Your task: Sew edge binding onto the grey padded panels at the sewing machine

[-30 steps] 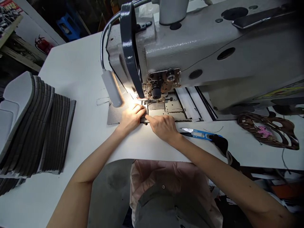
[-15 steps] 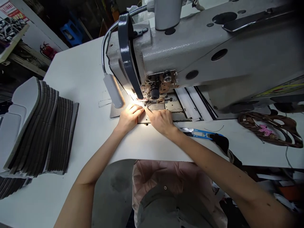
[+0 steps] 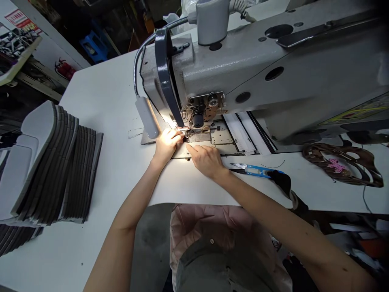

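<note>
1. hands: left hand (image 3: pixel 166 145) lies flat on a grey mesh fabric piece (image 3: pixel 148 137), fingers pressed together and pushing its edge toward the needle area; right hand (image 3: pixel 206 158) rests beside it on the machine bed, index finger extended on the piece, pinching nothing.
2. workpiece: the fabric piece lies on the bed under the presser foot (image 3: pixel 184 129), mostly hidden by the left hand. judged light, thin and limp; best steered by flat finger pressure near the seam, not lifted.
3. tools: blue thread snips (image 3: pixel 251 170) lie just right of the right wrist.
4. machine: grey industrial sewing machine (image 3: pixel 258 77) with gooseneck lamp (image 3: pixel 147 117) lighting the needle.
5. surface: white table (image 3: pixel 100 97), smooth; fabric should slide easily on it.
6. stock: stack of grey foam-backed cut pieces (image 3: pixel 48 166) at far left.
7. room: dark cluttered workshop beyond.
</note>
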`<state>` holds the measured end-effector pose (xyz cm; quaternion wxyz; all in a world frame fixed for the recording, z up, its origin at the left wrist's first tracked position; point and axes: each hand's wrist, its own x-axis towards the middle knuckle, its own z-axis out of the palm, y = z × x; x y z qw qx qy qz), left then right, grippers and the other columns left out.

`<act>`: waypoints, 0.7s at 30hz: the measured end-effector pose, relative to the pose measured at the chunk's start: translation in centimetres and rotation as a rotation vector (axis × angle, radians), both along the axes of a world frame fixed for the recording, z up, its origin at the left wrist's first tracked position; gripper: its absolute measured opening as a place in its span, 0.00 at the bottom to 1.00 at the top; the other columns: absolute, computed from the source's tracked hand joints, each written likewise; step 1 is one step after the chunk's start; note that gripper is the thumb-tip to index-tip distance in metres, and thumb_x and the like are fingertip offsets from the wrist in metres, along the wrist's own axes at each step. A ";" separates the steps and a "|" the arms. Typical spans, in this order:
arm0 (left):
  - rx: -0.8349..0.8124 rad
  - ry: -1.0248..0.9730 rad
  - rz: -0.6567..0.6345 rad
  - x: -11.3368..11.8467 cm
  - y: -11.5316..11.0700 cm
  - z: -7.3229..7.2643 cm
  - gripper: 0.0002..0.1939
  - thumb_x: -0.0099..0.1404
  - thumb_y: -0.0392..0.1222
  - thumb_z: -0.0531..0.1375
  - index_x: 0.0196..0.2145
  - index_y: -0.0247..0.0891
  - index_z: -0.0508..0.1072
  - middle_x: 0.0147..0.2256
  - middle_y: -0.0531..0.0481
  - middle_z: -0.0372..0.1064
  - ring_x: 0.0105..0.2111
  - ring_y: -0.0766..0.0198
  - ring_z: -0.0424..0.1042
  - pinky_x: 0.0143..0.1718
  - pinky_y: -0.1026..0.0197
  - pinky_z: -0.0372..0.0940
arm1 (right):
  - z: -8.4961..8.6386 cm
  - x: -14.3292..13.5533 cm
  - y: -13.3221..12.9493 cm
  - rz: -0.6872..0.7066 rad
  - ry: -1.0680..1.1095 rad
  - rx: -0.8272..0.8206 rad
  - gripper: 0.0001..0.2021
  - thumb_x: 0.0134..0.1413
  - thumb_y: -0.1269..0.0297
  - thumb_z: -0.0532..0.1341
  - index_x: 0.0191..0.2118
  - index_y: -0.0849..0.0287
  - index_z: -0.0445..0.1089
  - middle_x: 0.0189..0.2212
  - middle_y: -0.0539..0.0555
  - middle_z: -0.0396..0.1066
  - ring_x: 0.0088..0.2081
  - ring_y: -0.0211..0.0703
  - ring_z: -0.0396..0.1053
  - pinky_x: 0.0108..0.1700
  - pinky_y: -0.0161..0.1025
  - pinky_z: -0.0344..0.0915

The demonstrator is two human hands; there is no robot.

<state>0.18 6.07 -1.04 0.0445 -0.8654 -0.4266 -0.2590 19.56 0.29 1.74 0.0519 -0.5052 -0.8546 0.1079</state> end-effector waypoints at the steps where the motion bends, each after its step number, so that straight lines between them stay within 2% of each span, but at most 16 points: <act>1: -0.008 -0.001 -0.001 0.0 0.0 0.0 0.15 0.73 0.37 0.52 0.40 0.38 0.79 0.42 0.48 0.78 0.44 0.59 0.73 0.46 0.56 0.68 | 0.0 0.0 0.0 -0.002 0.001 0.001 0.21 0.67 0.74 0.46 0.57 0.58 0.69 0.37 0.58 0.74 0.36 0.44 0.69 0.33 0.42 0.46; 11: 0.009 -0.039 -0.028 0.2 -0.2 0.3 0.15 0.73 0.35 0.52 0.35 0.39 0.79 0.37 0.48 0.79 0.41 0.60 0.74 0.47 0.56 0.68 | -0.1 -0.1 -0.1 -0.001 0.015 0.008 0.20 0.66 0.75 0.46 0.55 0.59 0.69 0.38 0.57 0.74 0.37 0.45 0.70 0.34 0.42 0.47; 17: 0.061 -0.085 -0.025 0.5 -0.6 0.4 0.13 0.72 0.34 0.53 0.38 0.39 0.77 0.38 0.47 0.78 0.42 0.60 0.74 0.46 0.57 0.68 | 0.1 0.0 0.0 0.002 0.039 0.003 0.19 0.66 0.75 0.46 0.53 0.59 0.70 0.37 0.58 0.74 0.36 0.45 0.69 0.34 0.41 0.48; 19: 0.091 -0.069 0.009 0.3 -0.3 0.5 0.13 0.71 0.34 0.53 0.40 0.37 0.77 0.40 0.44 0.78 0.43 0.58 0.74 0.46 0.56 0.68 | 0.1 0.1 0.1 0.011 0.080 -0.007 0.18 0.65 0.76 0.47 0.52 0.61 0.70 0.37 0.59 0.74 0.37 0.45 0.69 0.34 0.41 0.50; 21: 0.127 -0.029 0.106 -0.3 0.0 0.7 0.14 0.70 0.33 0.51 0.42 0.35 0.77 0.41 0.40 0.77 0.44 0.54 0.74 0.44 0.54 0.69 | 0.2 0.0 0.0 0.013 0.125 -0.008 0.18 0.64 0.77 0.47 0.51 0.63 0.70 0.39 0.60 0.74 0.38 0.46 0.70 0.36 0.41 0.53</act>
